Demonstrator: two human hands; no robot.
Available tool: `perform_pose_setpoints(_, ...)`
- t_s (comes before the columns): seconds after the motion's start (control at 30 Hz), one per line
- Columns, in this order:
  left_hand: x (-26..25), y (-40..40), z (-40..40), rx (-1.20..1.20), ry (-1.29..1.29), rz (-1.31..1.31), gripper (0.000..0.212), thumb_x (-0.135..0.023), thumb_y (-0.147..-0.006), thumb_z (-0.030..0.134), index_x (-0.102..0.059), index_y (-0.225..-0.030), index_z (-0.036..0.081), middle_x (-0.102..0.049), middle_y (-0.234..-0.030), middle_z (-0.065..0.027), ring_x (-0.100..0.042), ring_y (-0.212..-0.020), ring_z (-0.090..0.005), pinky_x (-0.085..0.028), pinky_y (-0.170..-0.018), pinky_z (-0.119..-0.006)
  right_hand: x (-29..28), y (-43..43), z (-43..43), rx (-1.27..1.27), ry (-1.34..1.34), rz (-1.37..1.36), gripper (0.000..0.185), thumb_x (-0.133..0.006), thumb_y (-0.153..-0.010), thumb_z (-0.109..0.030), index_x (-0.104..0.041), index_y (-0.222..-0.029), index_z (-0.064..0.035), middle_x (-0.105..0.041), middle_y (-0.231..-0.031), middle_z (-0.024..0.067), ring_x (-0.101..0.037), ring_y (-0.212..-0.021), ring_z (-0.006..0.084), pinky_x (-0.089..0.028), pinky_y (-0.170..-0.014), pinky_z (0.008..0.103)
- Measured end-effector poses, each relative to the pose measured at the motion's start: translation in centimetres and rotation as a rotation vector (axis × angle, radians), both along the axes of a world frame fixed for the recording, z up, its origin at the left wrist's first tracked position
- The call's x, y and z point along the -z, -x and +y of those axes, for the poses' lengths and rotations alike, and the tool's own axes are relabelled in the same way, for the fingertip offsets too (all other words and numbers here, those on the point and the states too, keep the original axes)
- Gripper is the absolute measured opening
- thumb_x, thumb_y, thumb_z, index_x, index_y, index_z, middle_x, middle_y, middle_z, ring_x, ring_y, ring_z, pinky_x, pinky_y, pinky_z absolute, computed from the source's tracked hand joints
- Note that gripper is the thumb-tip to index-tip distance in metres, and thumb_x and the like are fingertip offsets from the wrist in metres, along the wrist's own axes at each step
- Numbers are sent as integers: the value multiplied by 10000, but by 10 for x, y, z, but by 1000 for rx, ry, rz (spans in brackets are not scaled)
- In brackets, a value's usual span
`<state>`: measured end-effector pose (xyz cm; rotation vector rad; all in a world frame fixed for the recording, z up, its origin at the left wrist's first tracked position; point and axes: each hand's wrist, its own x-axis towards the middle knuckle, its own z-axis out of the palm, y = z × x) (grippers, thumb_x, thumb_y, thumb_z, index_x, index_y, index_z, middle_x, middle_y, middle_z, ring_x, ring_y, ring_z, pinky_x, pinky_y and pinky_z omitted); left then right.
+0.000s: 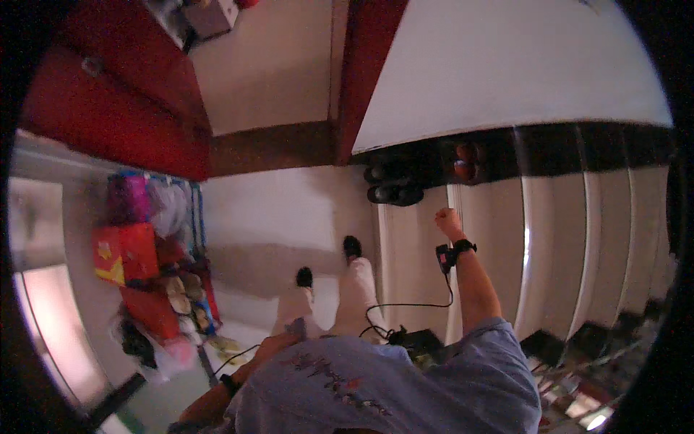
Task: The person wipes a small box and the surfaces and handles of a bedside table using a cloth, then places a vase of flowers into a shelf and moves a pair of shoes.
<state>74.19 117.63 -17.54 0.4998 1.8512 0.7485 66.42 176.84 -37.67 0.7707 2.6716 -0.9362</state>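
Observation:
My right hand (448, 222) is raised over the stair steps (488, 233), its fingers curled, with nothing visible in it. A black wrist strap with a small device (447, 257) sits on that wrist, and a black cable hangs from it. My left hand (279, 344) is low against my front, by a small greyish item (295, 327); whether it holds this is unclear. Another black strap (230, 384) is around the left wrist. Below are my feet in dark footwear (352, 247) on a pale floor. Dark shoes (394, 193) rest near the top of the steps.
A red door (124, 108) stands at the upper left. Beside it a rack holds bags, footwear and a red box (126, 254). Reddish-brown shoes (465, 163) lie along the white wall (504, 70). Steps run off to the right, with a railing (607, 355) at the lower right.

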Motion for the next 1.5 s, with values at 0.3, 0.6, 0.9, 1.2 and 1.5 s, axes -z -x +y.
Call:
perform_pose_setpoints(0.3, -22, -38, 66, -384, 101, -259, 425, -633, -736, 350, -563, -1060, 84, -600, -1034, -135, -584, -934, -302, -451, -789, -392, 97, 90, 181, -880, -921, -662, 640, -555, -828, -351, -332, -1357, -68, -401, -1352, 122, -383, -1212, 335, -327, -977, 493)
perform_pose_setpoints(0.6, -44, -81, 95, -723, 289, -262, 425, -655, -738, 364, -581, -1045, 79, -615, -1012, -131, -587, -924, -309, -448, -804, -393, 135, 144, 174, -444, -687, -434, 437, -538, -836, -282, -511, -1180, -14, -504, -1193, 133, -458, -1089, 297, -304, -991, 416)
perform_pose_setpoints(0.9, -50, -108, 102, -823, 506, -324, 441, -681, -725, 379, -589, -1037, 82, -626, -1000, -127, -586, -936, -316, -440, -819, -394, 126, 143, 155, -433, -696, -372, 461, -565, -804, -322, -531, -1133, -1, -524, -1119, 153, -478, -1022, 322, -333, -933, 433)
perform_pose_setpoints(1.2, -74, -123, 71, -906, 386, -150, 444, -692, -725, 395, -597, -1019, 76, -643, -934, -132, -607, -851, -304, -460, -766, -383, 46, 77, 103, -455, -613, -130, 490, -593, -772, -362, -551, -1087, 12, -544, -1046, 172, -498, -954, 346, -361, -875, 449)
perform_pose_setpoints(1.5, -93, -208, 28, -1351, 144, 54, 461, -646, -782, 442, -604, -969, 23, -620, -789, -132, -565, -697, -184, -446, -650, -336, -47, 33, -14, -702, -408, 107, 524, -620, -741, -401, -571, -1040, 25, -564, -973, 192, -517, -887, 370, -390, -817, 466)
